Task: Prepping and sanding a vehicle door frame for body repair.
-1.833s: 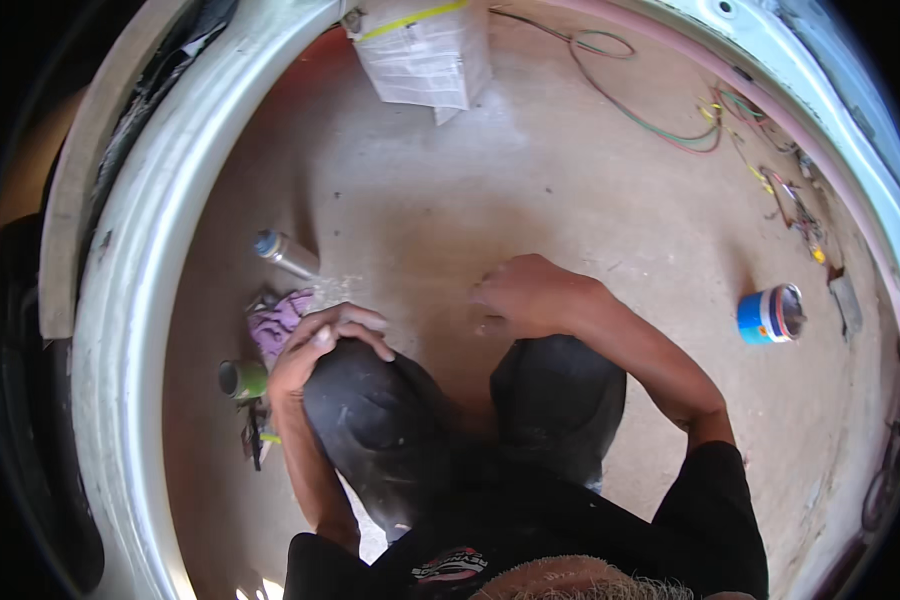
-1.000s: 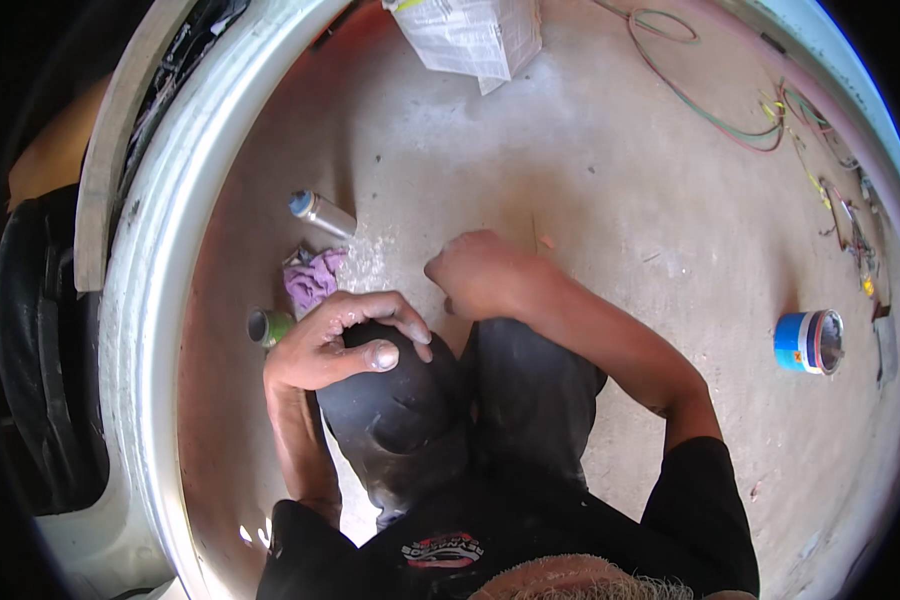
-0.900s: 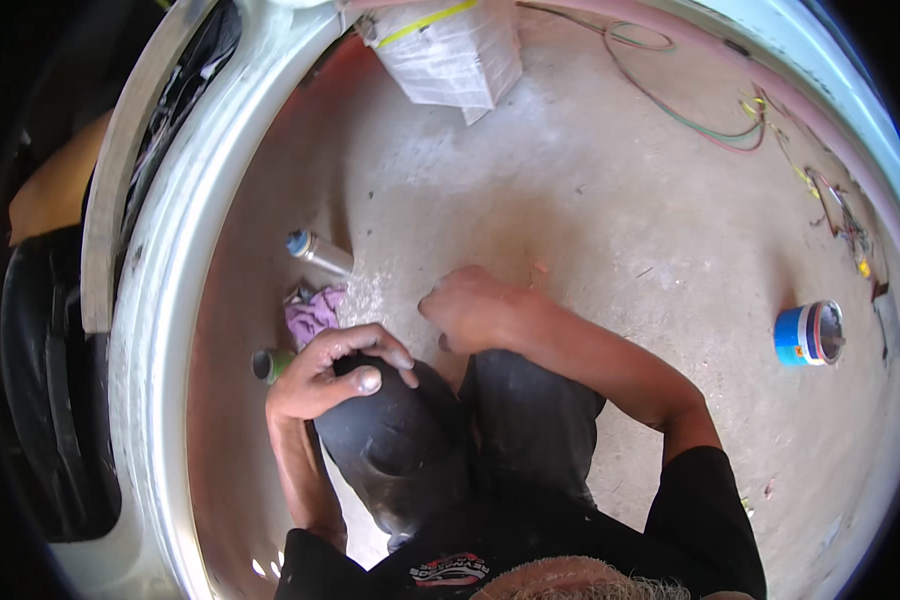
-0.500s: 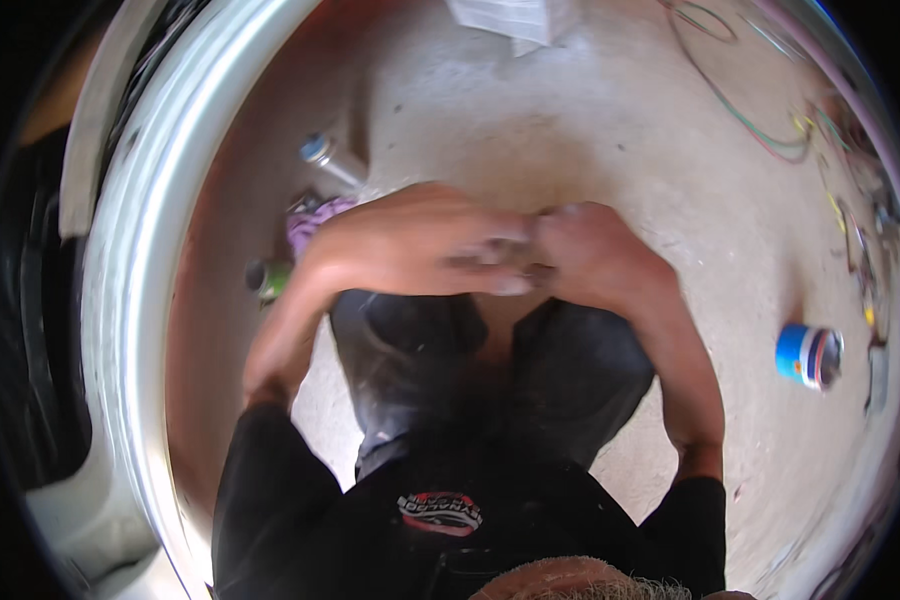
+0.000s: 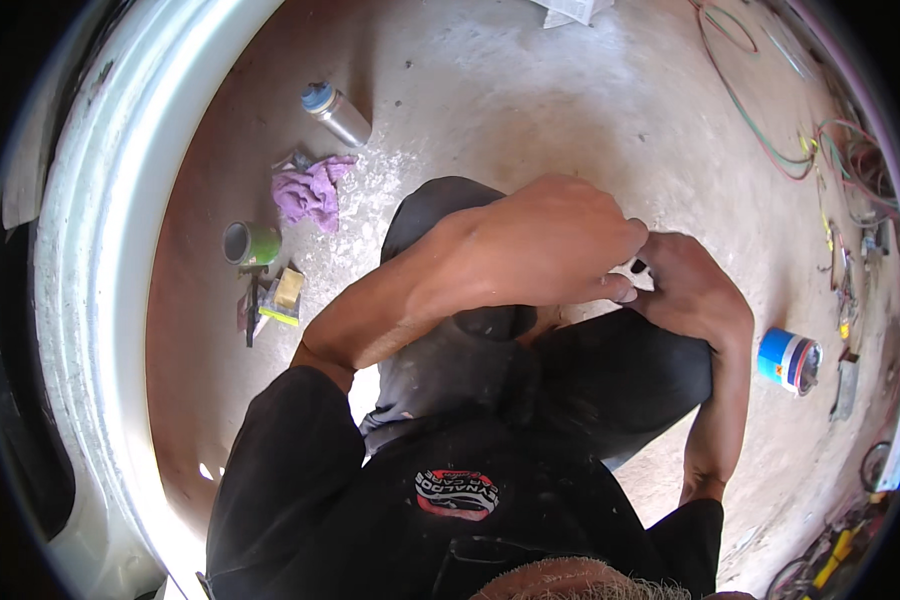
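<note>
My left hand (image 5: 570, 240) and my right hand (image 5: 695, 285) meet over my right knee, the fingers of both curled inward. A small pale thing with a dark spot (image 5: 640, 272) shows in the gap between them. Its kind is too small and too covered to tell. Most of my left fingers are hidden behind the back of that hand. The right fingertips tuck in under the left ones.
On the floor to the left are a silver bottle with a blue cap (image 5: 338, 115), a purple cloth (image 5: 312, 192), a green can (image 5: 253, 245) and a sanding block (image 5: 288, 288). A blue paint can (image 5: 788, 361) stands right; hoses (image 5: 745, 120) lie beyond. A white car body (image 5: 90, 260) edges the left.
Both hands have moved right, from over the gap between my knees to above my right knee. The view has turned, showing more of the floor items at left. Hand blur is gone.
</note>
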The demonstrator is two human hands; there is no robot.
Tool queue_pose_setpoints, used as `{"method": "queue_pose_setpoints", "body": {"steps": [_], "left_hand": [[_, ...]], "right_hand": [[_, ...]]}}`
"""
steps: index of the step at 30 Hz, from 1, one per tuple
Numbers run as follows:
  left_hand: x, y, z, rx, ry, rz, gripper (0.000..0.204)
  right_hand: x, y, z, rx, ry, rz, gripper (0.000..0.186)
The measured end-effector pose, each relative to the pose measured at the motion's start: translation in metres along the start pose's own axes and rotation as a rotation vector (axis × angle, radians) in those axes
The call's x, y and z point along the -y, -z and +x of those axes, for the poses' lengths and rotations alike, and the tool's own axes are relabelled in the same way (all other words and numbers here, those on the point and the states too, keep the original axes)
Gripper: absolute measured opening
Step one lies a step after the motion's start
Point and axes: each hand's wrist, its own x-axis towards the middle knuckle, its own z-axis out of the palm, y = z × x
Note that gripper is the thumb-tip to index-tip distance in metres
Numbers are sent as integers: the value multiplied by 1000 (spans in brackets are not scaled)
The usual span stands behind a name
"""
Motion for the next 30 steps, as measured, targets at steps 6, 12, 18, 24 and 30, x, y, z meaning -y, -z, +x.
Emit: {"method": "queue_pose_setpoints", "body": {"steps": [6, 12, 18, 24, 30], "left_hand": [[15, 4, -4, -29, -46, 21, 40], [14, 23, -21, 14, 207, -45, 47], [-14, 32, -7, 147, 335, -47, 46], [-6, 22, -1, 194, 399, -83, 44], [-3, 21, 13, 232, 440, -68, 45]], "right_hand": [[-21, 8, -27, 41, -68, -12, 45], [-79, -17, 2, -119, 8, -97, 51], [-39, -5, 4, -65, -76, -73, 44], [-45, -9, 9, -163, -74, -113, 33], [-53, -6, -4, -176, -101, -19, 34]]}}
